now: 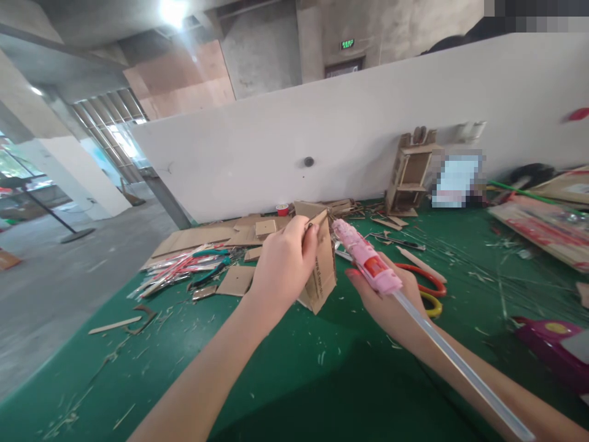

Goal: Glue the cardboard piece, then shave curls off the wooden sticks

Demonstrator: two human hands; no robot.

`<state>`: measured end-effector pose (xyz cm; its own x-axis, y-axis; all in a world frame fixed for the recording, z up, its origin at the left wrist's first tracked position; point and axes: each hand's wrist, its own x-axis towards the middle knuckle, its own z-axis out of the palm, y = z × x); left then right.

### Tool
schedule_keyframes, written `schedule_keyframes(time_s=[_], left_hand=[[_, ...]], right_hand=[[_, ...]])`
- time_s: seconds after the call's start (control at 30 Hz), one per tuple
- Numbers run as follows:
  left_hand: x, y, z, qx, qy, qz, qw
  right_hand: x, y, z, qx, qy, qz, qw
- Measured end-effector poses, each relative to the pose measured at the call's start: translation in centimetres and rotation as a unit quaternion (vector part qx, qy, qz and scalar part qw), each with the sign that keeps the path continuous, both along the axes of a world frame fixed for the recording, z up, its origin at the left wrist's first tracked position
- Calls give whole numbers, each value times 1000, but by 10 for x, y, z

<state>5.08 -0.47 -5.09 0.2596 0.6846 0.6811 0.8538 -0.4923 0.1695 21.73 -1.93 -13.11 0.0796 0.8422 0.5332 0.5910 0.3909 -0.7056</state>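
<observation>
My left hand [288,258] is closed on a folded piece of brown cardboard [324,270] with printed letters, holding it up over the green table. Wrapped in my right hand [386,301] is a pink hot glue gun [363,252], its nozzle end pointing at the cardboard's upper right edge. A long clear glue stick [464,365] sticks out of the gun's back, running along my right forearm. Whether the nozzle touches the cardboard I cannot tell. Just beyond my right hand lie scissors with red and yellow handles [432,282], partly hidden by it.
Cardboard pieces [234,281], teal-handled pliers [209,273] and plastic-wrapped sticks [172,270] lie on the left of the green table [285,380]. A cardboard shelf model [409,175] stands against the white partition [248,153]. At right are a purple tape dispenser [552,350] and packets [543,230].
</observation>
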Motion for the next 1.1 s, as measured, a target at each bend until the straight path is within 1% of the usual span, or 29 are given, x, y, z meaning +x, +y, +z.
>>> schedule_keyframes(time_s=[0.13,0.27,0.43,0.53,0.63,0.7,0.8,0.87,1.0,1.1], left_hand=[[1,-1,0,-8,-7,-5,1000],[1,-1,-1,-2,-4,-4,1000],[0,0,-1,-3,-7,-1,1000],[-1,1,-1,-1,-4,3,1000],[-1,1,-1,3,-2,6,1000],[-2,1,-1,3,-2,4,1000],[-1,0,-1,4,-2,0,1000],[-1,0,-2,7,-3,0,1000],[-1,1,-3,13,-1,5,1000],[-2,2,-4,18,5,10,1000]], right_hand=[[-1,-1,5,26,2,-2,1000],[-2,-1,8,13,2,-12,1000],[0,-1,2,-15,-5,4,1000],[1,-2,-3,4,-32,-1,999],[1,-3,-4,34,-52,-10,998],[0,-3,-3,36,-41,-6,998],[-2,-2,1,13,-10,-2,1000],[-2,-1,1,4,-6,-3,1000],[0,-1,-3,30,-46,-12,998],[1,-4,-6,32,-73,-1,997]])
